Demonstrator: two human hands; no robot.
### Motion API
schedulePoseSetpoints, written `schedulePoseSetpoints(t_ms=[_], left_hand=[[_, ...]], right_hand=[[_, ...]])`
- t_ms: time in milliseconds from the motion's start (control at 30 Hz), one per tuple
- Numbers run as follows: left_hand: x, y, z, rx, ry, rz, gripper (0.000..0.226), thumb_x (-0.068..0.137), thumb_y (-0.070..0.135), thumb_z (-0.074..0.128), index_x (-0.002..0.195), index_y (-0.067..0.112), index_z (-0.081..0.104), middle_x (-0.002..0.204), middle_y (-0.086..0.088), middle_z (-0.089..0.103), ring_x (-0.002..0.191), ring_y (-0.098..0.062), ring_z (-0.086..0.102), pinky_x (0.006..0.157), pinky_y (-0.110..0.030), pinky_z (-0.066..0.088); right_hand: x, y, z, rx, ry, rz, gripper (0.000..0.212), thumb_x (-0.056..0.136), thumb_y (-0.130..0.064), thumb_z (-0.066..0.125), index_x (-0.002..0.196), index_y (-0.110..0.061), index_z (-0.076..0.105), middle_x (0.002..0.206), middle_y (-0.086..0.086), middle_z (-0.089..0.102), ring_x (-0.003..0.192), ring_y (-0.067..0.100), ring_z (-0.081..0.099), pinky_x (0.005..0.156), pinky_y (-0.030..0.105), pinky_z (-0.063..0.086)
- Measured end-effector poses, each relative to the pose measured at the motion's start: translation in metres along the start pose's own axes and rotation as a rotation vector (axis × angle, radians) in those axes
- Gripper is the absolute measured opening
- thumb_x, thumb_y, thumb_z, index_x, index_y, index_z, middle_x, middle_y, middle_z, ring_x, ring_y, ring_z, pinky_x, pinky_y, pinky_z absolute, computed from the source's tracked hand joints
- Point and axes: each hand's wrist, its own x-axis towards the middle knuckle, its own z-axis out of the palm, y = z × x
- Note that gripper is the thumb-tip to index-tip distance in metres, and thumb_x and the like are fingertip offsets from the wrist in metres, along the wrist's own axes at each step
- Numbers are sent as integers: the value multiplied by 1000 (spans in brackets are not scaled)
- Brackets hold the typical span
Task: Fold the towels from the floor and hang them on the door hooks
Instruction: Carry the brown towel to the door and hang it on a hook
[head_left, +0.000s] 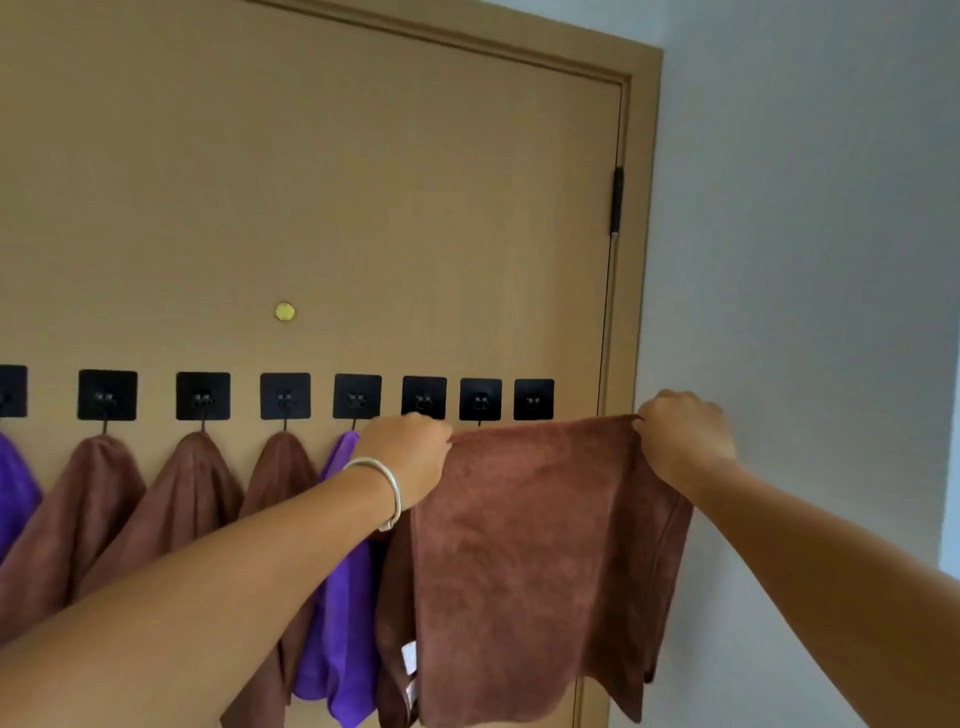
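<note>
Your left hand (402, 457) and right hand (680, 441) each pinch a top corner of the brown towel (540, 561), which hangs stretched between them and below. Just above your left hand sit black door hooks (480, 399); hung towels (192, 499) lie farther left.

Nothing to read here: the small white tag (409, 657) on the brown towel (535, 545), low in the frame's middle, is too blurred, and the black hook plates (285, 396) carry no lettering.
</note>
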Motion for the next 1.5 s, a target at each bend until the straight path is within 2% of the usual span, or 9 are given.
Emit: schedulePoseSetpoints(t_ms=[67,133,333,533,967,1100,1300,1400,1500], left_hand=[[15,2,5,22,35,13,17,97,20,41,112,22,49,81,1,63,65,-22,57,52,-32,39],[33,9,13,96,22,57,45,88,5,46,125,27,34,89,2,61,53,-21,50,44,-31,28],[82,34,41,363,-138,375,77,76,-4,43,133,37,15,150,-12,20,45,-20,30,41,-29,20],[119,56,66,541,-378,264,84,90,8,48,150,38,-2,157,-13,7,62,-23,43,46,-30,22],[127,81,92,560,-360,256,42,92,6,44,131,22,42,127,-9,41,58,-22,42,47,-30,26],[120,89,95,315,-362,243,31,94,12,39,122,14,52,120,-8,54,99,-28,57,71,-36,45],[102,102,104,-270,-566,91,13,85,15,47,97,11,46,96,-11,65,77,-26,61,67,-34,49],[96,107,109,-679,-700,-132,23,85,12,42,108,11,41,67,-4,67,60,-18,66,62,-29,56],[91,102,109,-665,-726,-177,28,87,11,39,114,12,42,67,-6,68,61,-20,67,66,-31,58]], right_hand=[[17,1,12,0,31,5,27,99,-29,44,95,-16,67,90,2,59,83,21,56,67,32,40],[34,3,25,0,27,20,21,97,-23,47,96,-15,67,93,3,61,86,22,56,66,32,37],[70,-1,70,-45,65,-54,18,91,-12,49,93,-16,67,96,3,63,92,22,56,74,33,39],[88,-17,109,-5,134,-117,22,90,-10,47,91,-18,67,94,2,62,87,21,56,72,32,32],[76,-37,142,16,189,-220,22,90,-13,49,91,-15,70,95,5,61,96,25,50,85,38,37],[61,-52,153,9,128,-292,17,90,-13,50,96,-14,66,96,7,58,96,27,48,87,40,38],[36,-68,168,127,21,-330,14,85,-15,57,95,-15,67,105,8,59,98,28,51,86,39,41],[31,-69,173,231,-6,-369,20,87,-18,56,103,-13,67,110,8,61,101,28,54,86,38,43],[25,-71,177,272,-63,-455,30,91,-21,54,117,-13,63,119,8,59,108,28,51,92,35,41]])
